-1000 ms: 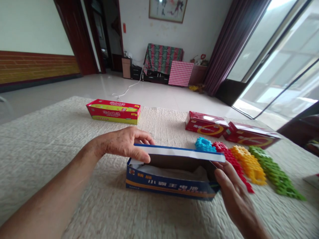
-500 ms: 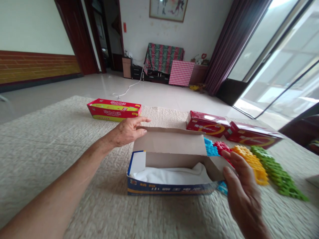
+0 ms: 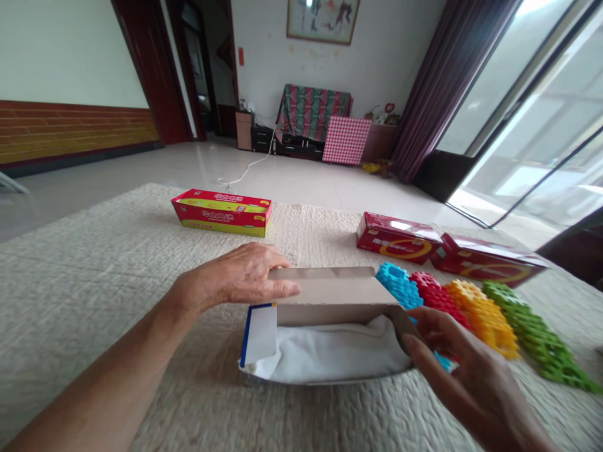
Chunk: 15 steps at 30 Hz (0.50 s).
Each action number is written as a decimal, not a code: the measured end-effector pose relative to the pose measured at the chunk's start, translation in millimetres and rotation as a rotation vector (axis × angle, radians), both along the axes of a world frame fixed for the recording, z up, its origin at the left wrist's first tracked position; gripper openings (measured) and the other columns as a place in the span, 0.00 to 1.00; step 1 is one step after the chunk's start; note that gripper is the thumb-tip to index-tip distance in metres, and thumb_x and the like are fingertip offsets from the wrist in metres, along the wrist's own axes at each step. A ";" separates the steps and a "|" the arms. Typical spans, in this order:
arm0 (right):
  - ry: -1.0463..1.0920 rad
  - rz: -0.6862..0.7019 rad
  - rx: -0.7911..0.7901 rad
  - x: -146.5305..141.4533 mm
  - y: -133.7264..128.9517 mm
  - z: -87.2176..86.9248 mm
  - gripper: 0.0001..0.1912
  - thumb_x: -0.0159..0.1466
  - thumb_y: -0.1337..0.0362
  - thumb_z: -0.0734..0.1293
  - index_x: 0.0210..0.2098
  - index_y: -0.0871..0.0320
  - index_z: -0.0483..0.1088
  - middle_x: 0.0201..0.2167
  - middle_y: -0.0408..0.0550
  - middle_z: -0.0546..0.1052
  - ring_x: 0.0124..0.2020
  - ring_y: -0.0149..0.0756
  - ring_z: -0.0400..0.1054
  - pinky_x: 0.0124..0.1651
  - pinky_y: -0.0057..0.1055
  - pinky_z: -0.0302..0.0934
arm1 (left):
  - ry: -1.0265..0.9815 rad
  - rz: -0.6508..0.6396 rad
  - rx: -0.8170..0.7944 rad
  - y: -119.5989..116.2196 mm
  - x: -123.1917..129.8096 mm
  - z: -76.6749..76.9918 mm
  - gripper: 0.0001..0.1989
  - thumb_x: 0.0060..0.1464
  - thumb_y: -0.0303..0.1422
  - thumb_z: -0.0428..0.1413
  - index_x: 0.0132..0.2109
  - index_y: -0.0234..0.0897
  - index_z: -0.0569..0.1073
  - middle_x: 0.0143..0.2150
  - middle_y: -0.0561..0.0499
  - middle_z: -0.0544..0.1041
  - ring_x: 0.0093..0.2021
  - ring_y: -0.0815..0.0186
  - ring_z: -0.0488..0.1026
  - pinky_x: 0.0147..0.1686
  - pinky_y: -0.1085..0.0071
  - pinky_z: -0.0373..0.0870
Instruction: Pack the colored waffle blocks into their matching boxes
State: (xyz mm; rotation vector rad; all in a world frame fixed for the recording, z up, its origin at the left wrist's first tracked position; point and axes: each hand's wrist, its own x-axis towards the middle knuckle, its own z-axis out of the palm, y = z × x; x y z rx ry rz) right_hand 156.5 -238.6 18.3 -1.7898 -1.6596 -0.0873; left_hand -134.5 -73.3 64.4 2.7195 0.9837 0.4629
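Note:
An open cardboard box (image 3: 261, 336), blue outside, lies on the cream textured cover with a folded white cloth (image 3: 334, 351) inside. Its long lid flap (image 3: 336, 289) stands up at the far side. My left hand (image 3: 245, 273) has the left end of that flap between thumb and fingers. At the box's right end, my right hand (image 3: 466, 364) pinches the side flap (image 3: 400, 326). Beyond my right hand lie rows of interlocking plastic pieces: blue (image 3: 400, 289), red (image 3: 438, 298), yellow (image 3: 485, 320) and green (image 3: 541, 339).
A red and yellow box (image 3: 221, 213) sits at the far left of the cream cover (image 3: 117, 270). Two dark red boxes (image 3: 398, 238) (image 3: 490, 260) stand end to end at the far right. A white cable (image 3: 254, 164) crosses the floor behind.
My left hand has moved nearer along with the lid flap, which leans lower. My right hand has moved inward with the side flap, now more upright. The box's front face shows less.

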 end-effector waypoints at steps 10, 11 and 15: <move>0.052 -0.110 0.187 -3.9 -0.9 -22.3 0.11 0.59 0.63 0.60 0.39 0.55 0.70 0.25 0.42 0.75 0.23 0.31 0.70 0.24 0.25 0.62 | 0.065 -0.067 -0.279 -19.4 4.3 12.9 0.32 0.43 0.32 0.57 0.59 0.43 0.70 0.57 0.46 0.73 0.54 0.52 0.70 0.54 0.61 0.65; 0.033 -0.124 0.212 -3.3 -0.8 -24.7 0.10 0.59 0.63 0.60 0.38 0.55 0.70 0.26 0.43 0.75 0.24 0.31 0.70 0.26 0.26 0.62 | 0.024 -0.084 -0.323 -16.7 1.4 14.9 0.33 0.42 0.30 0.56 0.59 0.44 0.69 0.58 0.48 0.73 0.55 0.52 0.71 0.54 0.61 0.65; 0.092 -0.113 0.239 -4.5 -0.1 -35.9 0.09 0.61 0.64 0.60 0.39 0.56 0.69 0.26 0.42 0.71 0.22 0.30 0.65 0.27 0.27 0.60 | -0.222 -0.132 -0.605 -1.0 -19.2 11.7 0.31 0.40 0.26 0.55 0.55 0.45 0.74 0.55 0.50 0.76 0.53 0.53 0.73 0.47 0.64 0.72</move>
